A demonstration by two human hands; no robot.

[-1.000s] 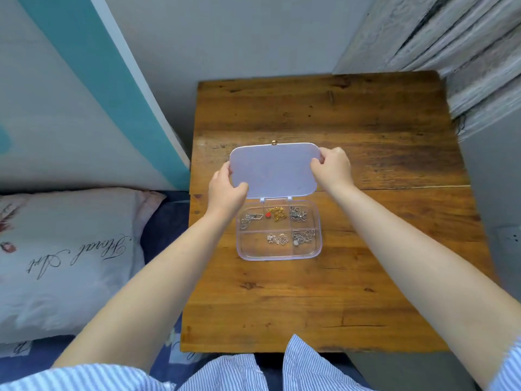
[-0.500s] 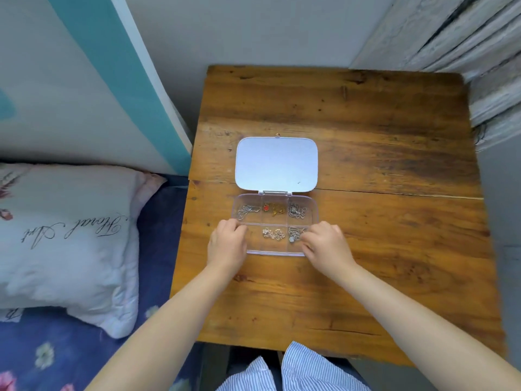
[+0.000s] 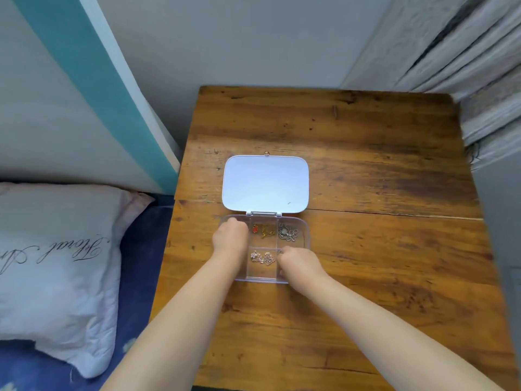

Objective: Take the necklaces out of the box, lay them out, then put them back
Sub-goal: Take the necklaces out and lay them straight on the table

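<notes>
A clear plastic box (image 3: 307, 236) with several compartments lies open on the wooden table (image 3: 366, 179), its lid (image 3: 265, 184) folded back flat. A gold necklace with a red pendant (image 3: 263, 230) fills the far middle cell. A silver necklace (image 3: 288, 234) is in the far right cell and a rose-gold one (image 3: 262, 257) in the near middle cell. My left hand (image 3: 229, 239) reaches down into the far left cell with its fingertips hidden. My right hand (image 3: 298, 263) is curled over the near right cell, covering what is inside.
A white pillow (image 3: 56, 263) with script lettering lies on a blue bed left of the table. A teal and white board (image 3: 84, 66) leans against the wall at the left. A grey curtain (image 3: 479, 66) hangs past the table's far right corner.
Both hands let go of the lid, which now lies flat, and came back to the box. The left hand moved into the far left cell, the right into the near right cell.
</notes>
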